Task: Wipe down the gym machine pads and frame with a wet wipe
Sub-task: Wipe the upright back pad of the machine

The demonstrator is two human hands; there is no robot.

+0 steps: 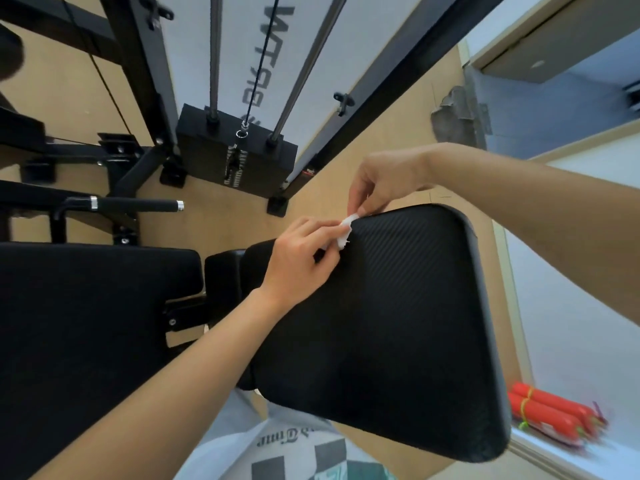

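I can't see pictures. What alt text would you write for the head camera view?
The left hand and the right hand both pinch a small white wipe at the far edge of a black ribbed pad on a gym machine. Beyond it, a black weight stack stands on a wooden floor.

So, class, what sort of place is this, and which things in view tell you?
Probably a small gym or home exercise room: a black weight stack on two chrome guide rods, a black textured machine pad, and a black foam-grip handle.
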